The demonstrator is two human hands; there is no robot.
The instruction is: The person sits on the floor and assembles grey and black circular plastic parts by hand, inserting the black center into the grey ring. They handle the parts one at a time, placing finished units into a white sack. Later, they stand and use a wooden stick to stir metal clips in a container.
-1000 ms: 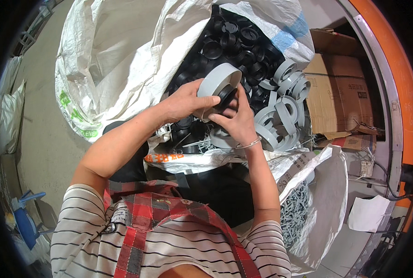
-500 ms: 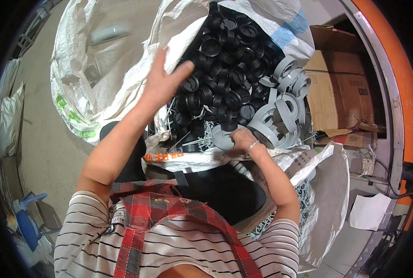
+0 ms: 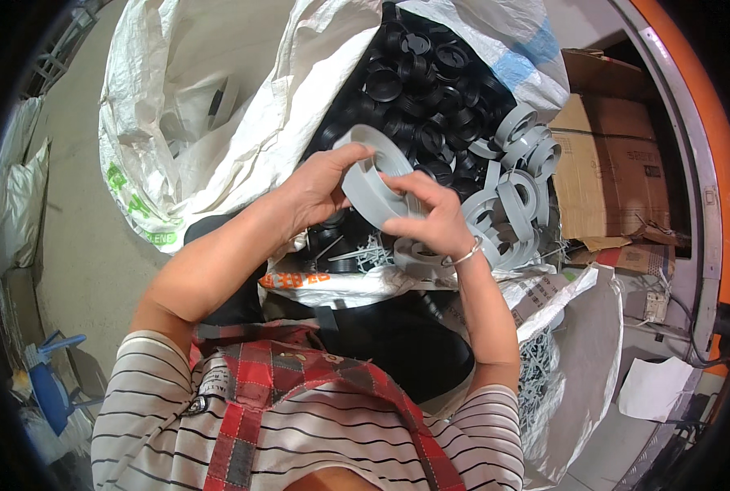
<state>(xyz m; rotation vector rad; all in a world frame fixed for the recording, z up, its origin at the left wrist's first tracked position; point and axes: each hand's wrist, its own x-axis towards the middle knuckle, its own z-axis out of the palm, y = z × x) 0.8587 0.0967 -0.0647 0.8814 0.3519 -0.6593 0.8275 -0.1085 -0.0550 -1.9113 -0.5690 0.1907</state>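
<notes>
Well to the left of the grip, a wide-mouthed white sack (image 3: 299,65) has a pale piece with a dark patch (image 3: 224,106) lying inside; it may be a finished part, though it is too indistinct to be sure. At the grip itself is one grey plastic ring (image 3: 363,196), lifted above the pile, with no black insert showing in it, so I judge this piece is only begun. Just beyond the grip, many black round caps (image 3: 383,84) lie loose, and to its right a cluster of grey rings (image 3: 510,211) waits unhandled; much looks left to do. Farther right and nearer the body, a white bag (image 3: 586,327) holds a heap of thin grey fasteners (image 3: 535,368).

The left hand (image 3: 320,184) comes in on a slanting forearm and is clamped on the ring's left side, thumb laid over the rim, the other fingers mostly hidden. The right hand (image 3: 437,214), a bracelet (image 3: 466,252) at its wrist, is closed on the opposite side, its thumb against the lower outer wall and its fingers bent over toward the opening. Between them the ring sits tilted.
</notes>
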